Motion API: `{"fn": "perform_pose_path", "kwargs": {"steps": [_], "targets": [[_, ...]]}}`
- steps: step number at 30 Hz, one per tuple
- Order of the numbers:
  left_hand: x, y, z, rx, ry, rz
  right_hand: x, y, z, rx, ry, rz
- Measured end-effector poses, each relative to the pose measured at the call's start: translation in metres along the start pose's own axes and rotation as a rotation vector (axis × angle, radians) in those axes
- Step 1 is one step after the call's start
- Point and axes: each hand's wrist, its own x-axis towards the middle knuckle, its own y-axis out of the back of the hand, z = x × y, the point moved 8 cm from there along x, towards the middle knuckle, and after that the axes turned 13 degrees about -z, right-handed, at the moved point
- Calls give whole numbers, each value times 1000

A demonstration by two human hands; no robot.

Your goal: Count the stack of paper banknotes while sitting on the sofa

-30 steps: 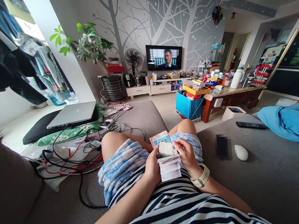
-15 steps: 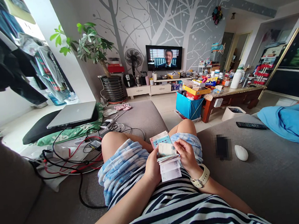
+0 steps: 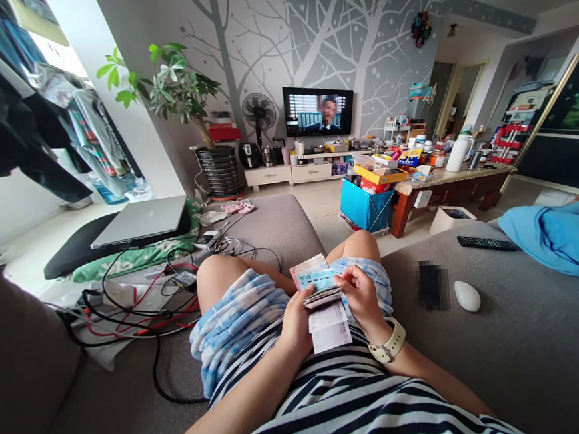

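A stack of banknotes (image 3: 319, 279) is held over my lap, in the middle of the head view. My left hand (image 3: 296, 313) grips the stack from the left side, its thumb lying on top. A blue note faces up, with paler pinkish notes fanned out beyond it. Below, several whitish notes (image 3: 331, 327) hang folded down toward my striped shirt. My right hand (image 3: 359, 292) pinches the right edge of the notes between thumb and forefinger, its other fingers curled. A pale watch (image 3: 388, 341) is on my right wrist.
On the grey sofa to my right lie a white mouse (image 3: 467, 296), a remote control (image 3: 486, 243) and a blue cloth (image 3: 562, 239). To my left are tangled cables (image 3: 137, 316) and a laptop (image 3: 139, 221). Ahead, a cluttered table (image 3: 447, 181) stands beside a blue box (image 3: 366, 204).
The pale note on top of the stack has turned down toward me, and a blue note now shows there. My right hand has shifted slightly left; my left hand stays in place.
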Motion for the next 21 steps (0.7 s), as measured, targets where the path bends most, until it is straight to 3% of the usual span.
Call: {"fn": "perform_pose_path", "kwargs": {"steps": [11, 21], "targets": [[-1, -2, 3, 41, -16, 4, 1, -3, 3, -61, -86, -33], [-3, -5, -5, -98, 75, 35, -2, -7, -12, -19, 24, -71]]}}
